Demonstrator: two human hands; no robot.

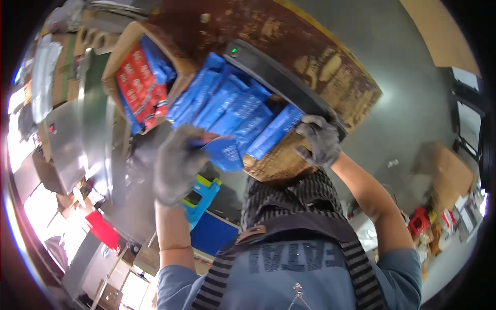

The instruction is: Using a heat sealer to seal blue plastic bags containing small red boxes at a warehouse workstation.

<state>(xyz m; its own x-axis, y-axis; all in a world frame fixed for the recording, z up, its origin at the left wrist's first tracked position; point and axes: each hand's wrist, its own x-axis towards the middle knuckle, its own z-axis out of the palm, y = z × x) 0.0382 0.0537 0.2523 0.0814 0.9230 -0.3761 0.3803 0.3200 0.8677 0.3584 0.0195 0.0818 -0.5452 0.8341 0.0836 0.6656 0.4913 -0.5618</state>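
Note:
My left hand (pixel 178 164), in a grey glove and smeared by motion, is closed on a blue packet (pixel 225 155) at the near left side of a wooden table. Several more blue packets (pixel 227 103) stand in a leaning row just beyond it. One blue packet (pixel 275 132) lies apart at the row's right end. Beside that packet is my right hand (pixel 320 140), also grey-gloved, with thumb and fingers apart and nothing between them. It is close to the near end of a long black device (pixel 281 77) with a green light, which runs behind the row.
An open cardboard box (pixel 109 72) holding red and blue packets adjoins the row at the left. The worn brown table (pixel 336 77) has a yellow edge. Below my left hand is a light-blue and green plastic stool (pixel 204 199). Cartons (pixel 449 175) sit on the floor at right.

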